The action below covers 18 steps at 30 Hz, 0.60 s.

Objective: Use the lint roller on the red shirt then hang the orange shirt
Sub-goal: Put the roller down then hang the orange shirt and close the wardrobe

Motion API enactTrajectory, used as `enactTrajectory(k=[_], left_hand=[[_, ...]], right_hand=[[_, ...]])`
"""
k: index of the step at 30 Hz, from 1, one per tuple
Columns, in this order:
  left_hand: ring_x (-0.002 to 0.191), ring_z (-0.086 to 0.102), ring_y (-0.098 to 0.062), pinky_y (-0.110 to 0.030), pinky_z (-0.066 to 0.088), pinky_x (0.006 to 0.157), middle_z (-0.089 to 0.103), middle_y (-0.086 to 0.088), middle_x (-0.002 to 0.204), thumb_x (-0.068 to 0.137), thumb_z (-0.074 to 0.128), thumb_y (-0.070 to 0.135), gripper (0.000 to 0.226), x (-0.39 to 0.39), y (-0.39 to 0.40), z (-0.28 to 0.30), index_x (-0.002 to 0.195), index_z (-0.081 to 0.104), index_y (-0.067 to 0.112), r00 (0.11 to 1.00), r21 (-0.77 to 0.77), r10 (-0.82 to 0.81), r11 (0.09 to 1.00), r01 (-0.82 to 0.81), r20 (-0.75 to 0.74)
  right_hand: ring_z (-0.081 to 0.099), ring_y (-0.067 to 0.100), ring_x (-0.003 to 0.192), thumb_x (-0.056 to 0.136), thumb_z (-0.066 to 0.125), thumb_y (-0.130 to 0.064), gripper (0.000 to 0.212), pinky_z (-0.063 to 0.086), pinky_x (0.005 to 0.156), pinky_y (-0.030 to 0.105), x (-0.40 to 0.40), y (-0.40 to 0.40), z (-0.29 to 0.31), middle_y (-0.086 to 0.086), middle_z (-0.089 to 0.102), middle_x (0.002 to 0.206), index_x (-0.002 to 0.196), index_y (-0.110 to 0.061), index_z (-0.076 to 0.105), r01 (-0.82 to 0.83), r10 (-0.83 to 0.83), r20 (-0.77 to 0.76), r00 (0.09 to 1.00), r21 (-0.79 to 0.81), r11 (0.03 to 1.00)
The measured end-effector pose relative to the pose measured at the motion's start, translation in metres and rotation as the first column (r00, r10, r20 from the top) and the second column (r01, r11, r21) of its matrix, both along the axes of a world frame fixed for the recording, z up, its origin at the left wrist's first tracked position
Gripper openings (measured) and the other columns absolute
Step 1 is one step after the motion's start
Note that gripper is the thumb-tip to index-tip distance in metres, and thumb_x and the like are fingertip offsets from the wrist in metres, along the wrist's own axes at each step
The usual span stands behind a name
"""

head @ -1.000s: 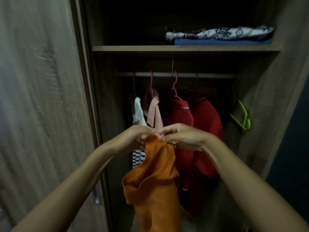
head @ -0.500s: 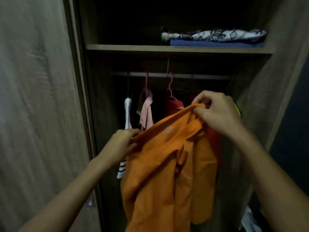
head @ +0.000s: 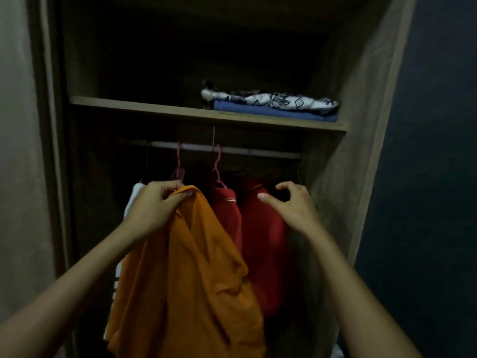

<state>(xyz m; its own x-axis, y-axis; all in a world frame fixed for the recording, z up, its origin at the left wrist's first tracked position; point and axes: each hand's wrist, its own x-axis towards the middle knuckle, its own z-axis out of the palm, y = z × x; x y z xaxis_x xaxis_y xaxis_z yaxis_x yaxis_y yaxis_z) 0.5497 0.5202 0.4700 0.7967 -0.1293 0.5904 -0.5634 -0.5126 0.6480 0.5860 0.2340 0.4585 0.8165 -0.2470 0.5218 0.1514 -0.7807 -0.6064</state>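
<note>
The orange shirt (head: 188, 275) hangs down in front of the open wardrobe, gripped at its top edge by my left hand (head: 157, 205). My right hand (head: 291, 205) is off the shirt, fingers spread and empty, held up in front of the red shirts (head: 260, 228) at the right side of the rail. The red shirts hang on pink hangers (head: 218, 164) from the rail (head: 227, 149). The lint roller is not in view.
A white garment (head: 133, 197) hangs behind my left hand. The shelf (head: 154, 108) above the rail holds folded patterned and blue cloth (head: 273, 107). A wooden door panel (head: 23, 151) stands on the left, and the wardrobe's side wall (head: 361, 125) on the right.
My right hand let go of the orange shirt and moved right toward the rail's right end. The shirt now hangs from my left hand alone, which has risen. The camera tilted up.
</note>
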Motion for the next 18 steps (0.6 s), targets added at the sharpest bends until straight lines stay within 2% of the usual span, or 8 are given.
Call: enactTrajectory(k=[3, 6, 8, 11, 13, 15, 17, 18], left_hand=[[0.072, 0.066, -0.011, -0.029, 0.055, 0.067, 0.068, 0.002, 0.082, 0.095, 0.05, 0.025, 0.018, 0.003, -0.007, 0.008, 0.092, 0.068, 0.024, 0.998, 0.044, 0.047, 0.998, -0.049, 0.05], [0.073, 0.067, -0.015, -0.037, 0.056, 0.07, 0.069, 0.0, 0.082, 0.093, 0.052, 0.02, 0.018, 0.005, -0.008, 0.01, 0.092, 0.069, 0.021, 0.997, 0.041, 0.045, 0.998, -0.047, 0.065], [0.073, 0.068, -0.019, -0.041, 0.057, 0.07, 0.07, -0.004, 0.081, 0.092, 0.052, 0.018, 0.017, 0.009, -0.005, 0.009, 0.092, 0.07, 0.019, 0.998, 0.033, 0.035, 0.999, -0.037, 0.052], [0.07, 0.067, -0.007, -0.026, 0.056, 0.061, 0.069, 0.004, 0.083, 0.09, 0.054, 0.017, 0.018, 0.019, 0.004, 0.003, 0.09, 0.066, 0.03, 0.997, 0.04, 0.046, 0.998, -0.049, 0.066], [0.065, 0.064, 0.001, -0.019, 0.051, 0.053, 0.066, 0.01, 0.083, 0.089, 0.056, 0.016, 0.023, 0.027, 0.009, -0.001, 0.086, 0.063, 0.037, 0.994, 0.046, 0.079, 0.996, -0.083, 0.076], [0.066, 0.064, -0.002, -0.017, 0.049, 0.054, 0.067, 0.011, 0.082, 0.089, 0.057, 0.015, 0.026, 0.035, 0.013, -0.004, 0.083, 0.063, 0.039, 0.992, 0.047, 0.11, 0.992, -0.113, 0.062], [0.071, 0.065, -0.004, -0.019, 0.051, 0.057, 0.068, 0.009, 0.083, 0.09, 0.058, 0.015, 0.025, 0.042, 0.017, -0.008, 0.083, 0.065, 0.039, 0.99, 0.051, 0.132, 0.99, -0.134, 0.042], [0.074, 0.065, -0.004, -0.019, 0.05, 0.058, 0.069, 0.009, 0.085, 0.09, 0.058, 0.016, 0.024, 0.047, 0.02, -0.01, 0.084, 0.066, 0.038, 0.99, 0.057, 0.137, 0.989, -0.138, 0.029]], right_hand=[[0.042, 0.034, 0.127, 0.079, 0.064, -0.057, 0.062, 0.038, 0.106, 0.044, 0.023, -0.017, 0.004, 0.014, 0.041, 0.138, 0.127, -0.021, 0.05, 0.237, -0.239, -0.093, 0.967, -0.03, 0.971], [0.037, 0.037, 0.131, 0.083, 0.063, -0.052, 0.071, 0.035, 0.107, 0.048, 0.042, -0.026, 0.002, 0.016, 0.033, 0.145, 0.14, -0.017, 0.037, 0.296, -0.3, -0.286, 0.91, -0.056, 0.954], [0.035, 0.037, 0.133, 0.085, 0.061, -0.05, 0.075, 0.035, 0.107, 0.049, 0.053, -0.029, 0.001, 0.017, 0.029, 0.148, 0.144, -0.015, 0.03, 0.318, -0.318, -0.324, 0.891, -0.055, 0.947], [0.039, 0.038, 0.129, 0.089, 0.059, -0.046, 0.072, 0.04, 0.1, 0.046, 0.073, -0.03, -0.002, 0.021, 0.032, 0.145, 0.143, -0.012, 0.026, 0.328, -0.328, -0.317, 0.89, -0.055, 0.943], [0.044, 0.038, 0.126, 0.091, 0.057, -0.042, 0.068, 0.043, 0.095, 0.042, 0.086, -0.03, 0.0, 0.021, 0.038, 0.142, 0.142, -0.009, 0.025, 0.306, -0.288, -0.304, 0.908, 0.01, 0.952], [0.048, 0.038, 0.124, 0.092, 0.056, -0.037, 0.066, 0.044, 0.095, 0.041, 0.1, -0.033, 0.003, 0.021, 0.046, 0.139, 0.142, -0.004, 0.029, 0.272, -0.222, -0.294, 0.93, 0.141, 0.952], [0.057, 0.037, 0.115, 0.091, 0.058, -0.03, 0.051, 0.047, 0.089, 0.037, 0.118, -0.039, 0.004, 0.023, 0.057, 0.128, 0.13, 0.002, 0.047, 0.245, -0.166, -0.257, 0.952, 0.316, 0.916], [0.062, 0.035, 0.105, 0.09, 0.058, -0.024, 0.038, 0.049, 0.08, 0.035, 0.127, -0.043, 0.003, 0.023, 0.063, 0.118, 0.116, 0.003, 0.057, 0.216, -0.126, -0.23, 0.965, 0.423, 0.88]])
